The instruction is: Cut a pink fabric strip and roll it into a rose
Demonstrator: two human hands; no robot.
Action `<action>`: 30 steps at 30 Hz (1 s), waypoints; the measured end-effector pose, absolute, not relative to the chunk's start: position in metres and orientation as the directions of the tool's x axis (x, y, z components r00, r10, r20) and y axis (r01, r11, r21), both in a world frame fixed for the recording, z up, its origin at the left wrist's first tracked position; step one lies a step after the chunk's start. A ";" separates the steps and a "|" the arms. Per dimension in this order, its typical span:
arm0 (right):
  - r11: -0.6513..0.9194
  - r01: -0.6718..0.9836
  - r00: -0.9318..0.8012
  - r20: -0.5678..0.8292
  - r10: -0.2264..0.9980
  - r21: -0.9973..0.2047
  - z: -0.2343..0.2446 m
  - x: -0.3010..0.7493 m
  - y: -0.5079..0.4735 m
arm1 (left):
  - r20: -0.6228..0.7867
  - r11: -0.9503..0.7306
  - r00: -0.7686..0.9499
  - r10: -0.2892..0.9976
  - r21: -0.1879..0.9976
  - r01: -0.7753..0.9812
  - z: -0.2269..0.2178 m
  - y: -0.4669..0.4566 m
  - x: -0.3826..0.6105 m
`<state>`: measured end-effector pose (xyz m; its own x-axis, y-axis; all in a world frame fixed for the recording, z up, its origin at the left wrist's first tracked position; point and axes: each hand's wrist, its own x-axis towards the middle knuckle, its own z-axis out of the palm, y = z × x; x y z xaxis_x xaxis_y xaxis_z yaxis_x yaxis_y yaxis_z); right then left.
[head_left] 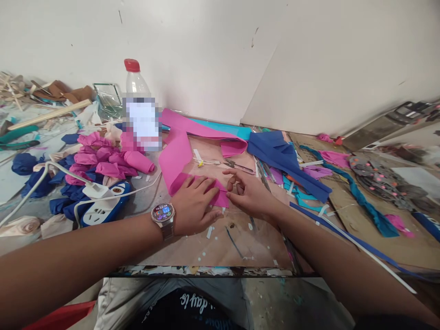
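Note:
A long pink fabric strip [175, 158] runs from the back of the table, folds over and ends under my hands. My left hand [192, 199], a watch on its wrist, lies flat on the strip's near end with fingers stretched out. Just past the strip's right end is my right hand [247, 192]. Its index finger and thumb are apart, the other fingers are loosely curled, and nothing shows between them. Whether the thumb touches the fabric's edge I cannot tell. Behind the hands lies a slim metal tool [237, 165], its kind unclear.
Left are rolled pink fabric pieces [103, 156], a power strip [106, 206] with a white cable, and a red-capped bottle [134, 78] behind a blurred phone [142, 121]. Dark blue fabric [275, 149] and a twisted teal strip [360, 206] lie right. A wall stands behind.

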<state>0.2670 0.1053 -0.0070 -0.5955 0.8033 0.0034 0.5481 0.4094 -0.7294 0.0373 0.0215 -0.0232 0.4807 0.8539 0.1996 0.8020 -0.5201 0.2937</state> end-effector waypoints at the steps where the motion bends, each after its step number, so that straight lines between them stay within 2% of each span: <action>1: 0.424 0.557 -0.595 0.013 0.804 -0.714 -0.008 0.267 0.104 | 0.199 -0.519 0.480 0.855 0.293 0.803 -0.023 0.022 0.037; 10: 0.454 0.563 -0.600 0.036 0.799 -0.690 -0.011 0.263 0.103 | 0.192 -0.522 0.486 0.852 0.275 0.807 -0.024 0.022 0.036; 17: 0.392 0.507 -0.586 0.027 0.810 -0.768 -0.015 0.264 0.104 | 0.183 -0.523 0.490 0.852 0.277 0.806 -0.024 0.022 0.036; 22: 0.382 0.502 -0.592 0.014 0.806 -0.776 -0.015 0.264 0.104 | 0.204 -0.533 0.493 0.846 0.265 0.804 -0.026 0.021 0.035; 30: 0.456 0.582 -0.581 0.048 0.812 -0.673 -0.008 0.264 0.102 | 0.177 -0.531 0.501 0.847 0.264 0.805 -0.025 0.021 0.035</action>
